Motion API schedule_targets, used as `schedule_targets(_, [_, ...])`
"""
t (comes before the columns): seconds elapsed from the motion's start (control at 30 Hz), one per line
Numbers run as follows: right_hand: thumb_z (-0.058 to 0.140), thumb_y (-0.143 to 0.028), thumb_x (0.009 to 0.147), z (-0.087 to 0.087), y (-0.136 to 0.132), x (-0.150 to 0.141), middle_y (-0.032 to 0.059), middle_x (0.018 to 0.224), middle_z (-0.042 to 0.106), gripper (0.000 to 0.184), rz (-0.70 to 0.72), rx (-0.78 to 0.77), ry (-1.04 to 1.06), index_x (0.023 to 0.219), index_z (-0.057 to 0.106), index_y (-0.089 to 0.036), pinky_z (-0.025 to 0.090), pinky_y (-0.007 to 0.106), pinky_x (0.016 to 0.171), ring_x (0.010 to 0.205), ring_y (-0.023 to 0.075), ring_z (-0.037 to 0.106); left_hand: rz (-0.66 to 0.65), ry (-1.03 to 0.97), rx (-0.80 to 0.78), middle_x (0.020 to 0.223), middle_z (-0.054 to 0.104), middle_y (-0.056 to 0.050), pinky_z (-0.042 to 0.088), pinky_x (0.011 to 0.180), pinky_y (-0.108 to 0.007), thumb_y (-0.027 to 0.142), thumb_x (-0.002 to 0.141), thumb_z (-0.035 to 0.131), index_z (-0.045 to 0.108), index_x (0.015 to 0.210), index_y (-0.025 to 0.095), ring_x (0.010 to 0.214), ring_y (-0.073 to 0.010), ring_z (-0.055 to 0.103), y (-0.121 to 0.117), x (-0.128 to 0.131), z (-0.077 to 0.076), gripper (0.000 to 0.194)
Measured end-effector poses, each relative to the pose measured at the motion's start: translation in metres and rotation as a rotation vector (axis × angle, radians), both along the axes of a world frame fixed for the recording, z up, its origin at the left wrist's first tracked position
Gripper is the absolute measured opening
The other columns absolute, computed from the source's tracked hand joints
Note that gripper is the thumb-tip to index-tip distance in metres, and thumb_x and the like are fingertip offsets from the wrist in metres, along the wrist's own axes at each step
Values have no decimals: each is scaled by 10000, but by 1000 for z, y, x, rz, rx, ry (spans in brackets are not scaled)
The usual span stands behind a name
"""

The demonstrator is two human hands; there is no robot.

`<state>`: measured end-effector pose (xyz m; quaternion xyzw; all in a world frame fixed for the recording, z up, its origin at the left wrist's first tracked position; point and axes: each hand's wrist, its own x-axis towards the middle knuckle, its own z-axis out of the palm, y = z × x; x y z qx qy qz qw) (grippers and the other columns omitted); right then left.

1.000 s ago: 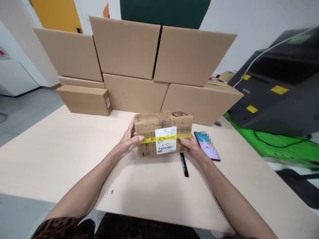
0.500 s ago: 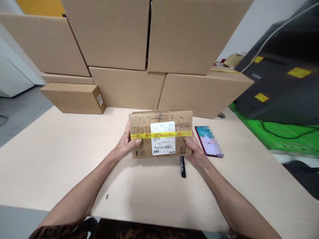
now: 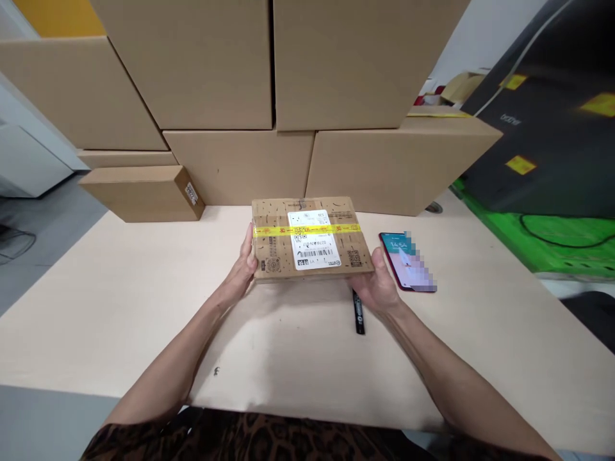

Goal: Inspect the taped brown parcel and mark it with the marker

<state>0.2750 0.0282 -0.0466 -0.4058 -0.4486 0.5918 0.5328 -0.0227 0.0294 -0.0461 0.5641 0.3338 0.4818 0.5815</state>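
Note:
Between my two hands is a flat brown cardboard box [image 3: 271,251], its top face tilted toward me. A white shipping label [image 3: 314,240] sits in the middle of that face, upside down to me, and yellow tape [image 3: 346,228] with red print runs across it. My left hand [image 3: 241,266] grips the box's left edge, thumb at the side. At the near right corner, my right hand [image 3: 377,285] holds it from below with the thumb up along the edge; those fingers are partly hidden underneath. A black marker [image 3: 359,314] lies on the table just below the right hand.
A phone [image 3: 408,262] with a lit screen lies right of my right hand. Large cardboard boxes [image 3: 240,166] are stacked along the table's back, with a smaller box [image 3: 139,194] at the left. A dark machine [image 3: 552,160] stands at the right beyond the table [image 3: 120,307].
The box has been tipped back, so its labelled face lies flatter and its near edge shows. My right thumb has shifted from the face to the right edge. The camera view has shifted slightly.

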Motion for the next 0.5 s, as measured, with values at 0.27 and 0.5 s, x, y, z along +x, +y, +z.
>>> schedule_targets(0.27, [565, -1034, 745, -9, -9, 15, 23, 1621, 631, 1065, -103, 243, -299, 1620, 501, -430, 461, 512, 1286, 1644, 329, 427, -188, -81, -342, 1337, 789, -173, 701, 841, -516, 1016, 850, 439, 531, 1627, 248, 1177, -412, 779, 8, -9, 10, 1096])
schedule_targets(0.5, [538, -972, 845, 8, 2, 10, 74, 1387, 796, 848, -216, 54, 70, 1372, 737, -338, 599, 567, 1116, 1479, 379, 621, -49, 390, 108, 1576, 566, -184, 630, 1013, -558, 1003, 899, 261, 562, 1631, 316, 1298, -398, 665, 14, -35, 2, 1048])
